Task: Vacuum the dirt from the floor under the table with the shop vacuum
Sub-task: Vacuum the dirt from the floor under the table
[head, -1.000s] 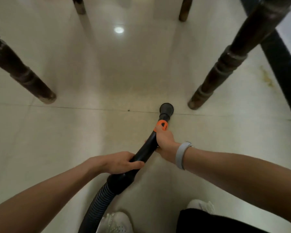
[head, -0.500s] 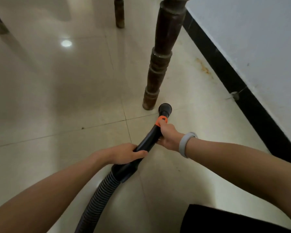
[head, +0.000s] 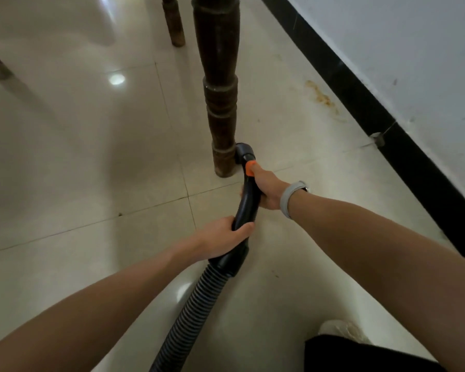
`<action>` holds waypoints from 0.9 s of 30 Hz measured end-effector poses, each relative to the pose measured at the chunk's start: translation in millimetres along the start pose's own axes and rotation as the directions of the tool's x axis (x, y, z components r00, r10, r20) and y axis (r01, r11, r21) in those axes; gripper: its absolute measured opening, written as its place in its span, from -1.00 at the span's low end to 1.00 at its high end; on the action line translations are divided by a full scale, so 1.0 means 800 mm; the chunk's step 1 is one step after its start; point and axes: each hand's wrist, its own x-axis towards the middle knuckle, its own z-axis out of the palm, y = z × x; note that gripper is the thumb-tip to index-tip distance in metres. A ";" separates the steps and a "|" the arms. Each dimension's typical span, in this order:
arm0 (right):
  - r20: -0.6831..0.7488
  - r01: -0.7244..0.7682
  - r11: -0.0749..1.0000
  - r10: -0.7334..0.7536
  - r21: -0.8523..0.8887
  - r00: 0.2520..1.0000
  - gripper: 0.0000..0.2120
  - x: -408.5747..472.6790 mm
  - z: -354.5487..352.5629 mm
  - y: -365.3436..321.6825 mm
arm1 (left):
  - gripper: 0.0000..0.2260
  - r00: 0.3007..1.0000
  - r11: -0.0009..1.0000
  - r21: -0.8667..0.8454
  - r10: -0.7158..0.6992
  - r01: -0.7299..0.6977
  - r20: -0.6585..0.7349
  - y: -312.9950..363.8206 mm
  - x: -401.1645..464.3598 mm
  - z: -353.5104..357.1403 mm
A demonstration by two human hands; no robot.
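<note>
Vacuuming at the foot of a table leg, both hands gripping the wand.

The right hand (head: 266,187) is wrapping the black wand (head: 249,200) just behind its orange collar (head: 250,167); the left hand (head: 223,237) is clasping it above the ribbed hose (head: 196,302). The nozzle (head: 243,151) is lying against the turned table leg (head: 220,103); keeping it low and tracing round the foot should serve best. A stain (head: 322,99) is lying near the black skirting (head: 360,103).
</note>
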 end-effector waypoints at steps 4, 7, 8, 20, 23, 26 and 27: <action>0.058 -0.018 1.000 0.018 0.002 0.998 -0.73 0.006 -0.012 -0.017 | -0.62 0.999 0.999 -0.020 -0.029 0.028 -0.047 0.005 0.015 0.002; 0.026 0.034 0.998 -0.032 -0.059 0.999 -0.77 0.020 0.006 -0.046 | -0.67 0.985 0.990 -0.129 -0.074 0.054 -0.157 0.005 0.033 -0.011; 0.006 0.060 0.995 -0.059 -0.077 0.998 -0.71 0.026 0.012 -0.054 | -0.69 0.976 0.982 -0.178 -0.094 0.058 -0.199 0.005 0.039 -0.016; -0.053 0.028 0.989 -0.020 0.146 0.998 -0.57 0.063 -0.025 -0.071 | -0.67 0.935 0.997 -0.062 -0.070 0.051 -0.348 0.048 0.067 -0.035; 0.064 -0.076 0.960 0.061 0.268 0.996 -0.61 0.053 -0.011 -0.063 | -0.65 0.938 0.990 0.030 -0.122 0.139 -0.324 0.032 0.047 -0.062; 0.130 -0.123 0.942 0.086 0.313 0.988 -0.64 0.044 -0.001 -0.061 | -0.71 0.948 0.982 0.060 -0.155 0.178 -0.278 0.022 0.034 -0.083; 0.131 -0.125 0.941 0.088 0.315 0.988 -0.63 0.043 0.003 -0.061 | -0.72 0.951 0.982 0.065 -0.156 0.179 -0.266 0.020 0.032 -0.088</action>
